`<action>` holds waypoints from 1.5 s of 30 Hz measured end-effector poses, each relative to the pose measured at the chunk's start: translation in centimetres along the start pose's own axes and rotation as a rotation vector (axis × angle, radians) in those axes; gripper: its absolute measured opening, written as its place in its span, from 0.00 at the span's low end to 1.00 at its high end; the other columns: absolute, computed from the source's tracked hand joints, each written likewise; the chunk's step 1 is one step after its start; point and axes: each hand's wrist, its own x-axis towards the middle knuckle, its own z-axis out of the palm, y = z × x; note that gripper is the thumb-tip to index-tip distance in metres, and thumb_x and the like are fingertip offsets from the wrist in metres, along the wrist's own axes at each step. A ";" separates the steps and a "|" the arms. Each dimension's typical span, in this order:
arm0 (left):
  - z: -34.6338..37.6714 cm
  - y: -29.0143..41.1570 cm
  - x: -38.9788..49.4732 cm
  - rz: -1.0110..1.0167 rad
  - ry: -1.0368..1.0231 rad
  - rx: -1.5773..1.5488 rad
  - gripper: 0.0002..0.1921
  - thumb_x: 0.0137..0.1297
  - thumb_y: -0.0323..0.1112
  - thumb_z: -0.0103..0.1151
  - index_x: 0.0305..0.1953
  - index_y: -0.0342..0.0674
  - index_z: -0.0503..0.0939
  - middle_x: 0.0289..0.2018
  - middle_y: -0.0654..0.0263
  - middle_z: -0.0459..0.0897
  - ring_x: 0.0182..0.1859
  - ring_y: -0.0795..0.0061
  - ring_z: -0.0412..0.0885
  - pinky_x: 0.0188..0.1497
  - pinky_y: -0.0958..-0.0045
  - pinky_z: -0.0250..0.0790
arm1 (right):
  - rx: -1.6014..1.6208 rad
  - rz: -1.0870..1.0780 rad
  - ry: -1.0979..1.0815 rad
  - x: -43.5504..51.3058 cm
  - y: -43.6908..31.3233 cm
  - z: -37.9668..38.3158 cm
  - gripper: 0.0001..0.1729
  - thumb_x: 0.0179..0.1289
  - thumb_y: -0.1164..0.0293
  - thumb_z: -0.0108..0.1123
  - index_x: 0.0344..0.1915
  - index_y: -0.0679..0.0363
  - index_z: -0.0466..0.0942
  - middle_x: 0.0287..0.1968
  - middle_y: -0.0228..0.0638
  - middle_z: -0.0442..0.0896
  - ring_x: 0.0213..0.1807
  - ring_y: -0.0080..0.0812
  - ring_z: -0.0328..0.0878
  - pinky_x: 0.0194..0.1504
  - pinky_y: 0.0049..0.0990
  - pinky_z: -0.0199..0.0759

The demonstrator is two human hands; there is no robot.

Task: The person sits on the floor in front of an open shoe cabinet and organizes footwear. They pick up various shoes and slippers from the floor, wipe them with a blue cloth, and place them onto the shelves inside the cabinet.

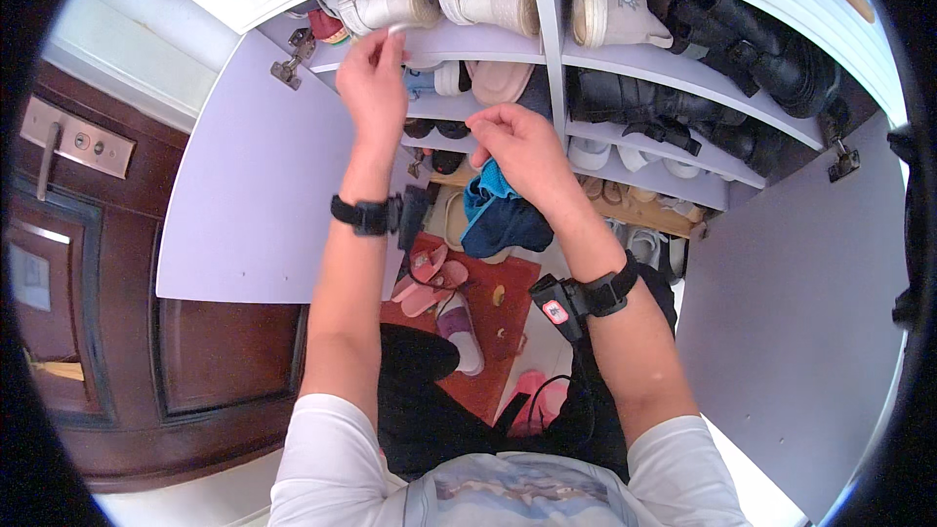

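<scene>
My right hand grips a blue cloth, bright blue on one side and dark on the other, which hangs below the fingers. My left hand is raised before the top shelf of a shoe cabinet, fingers drawn together. A blurred whitish bit shows at its fingertips; whether it is held cannot be told. Just beyond that hand lies a pair of white strap shoes. Pink slippers and a light blue shoe sit one shelf down, between my hands.
Both lavender cabinet doors, left and right, stand swung out beside my arms. Black boots and a pale sneaker fill the right shelves. Pink sandals lie on a red mat. A brown door is at left.
</scene>
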 end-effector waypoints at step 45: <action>-14.8 -31.3 -39.8 -1.587 -0.006 0.231 0.27 0.57 0.47 0.70 0.52 0.35 0.78 0.44 0.60 0.84 0.47 0.64 0.82 0.49 0.68 0.75 | -0.157 0.056 0.107 -0.5 0.8 -2.6 0.13 0.70 0.67 0.58 0.42 0.66 0.82 0.24 0.29 0.80 0.23 0.19 0.75 0.27 0.16 0.68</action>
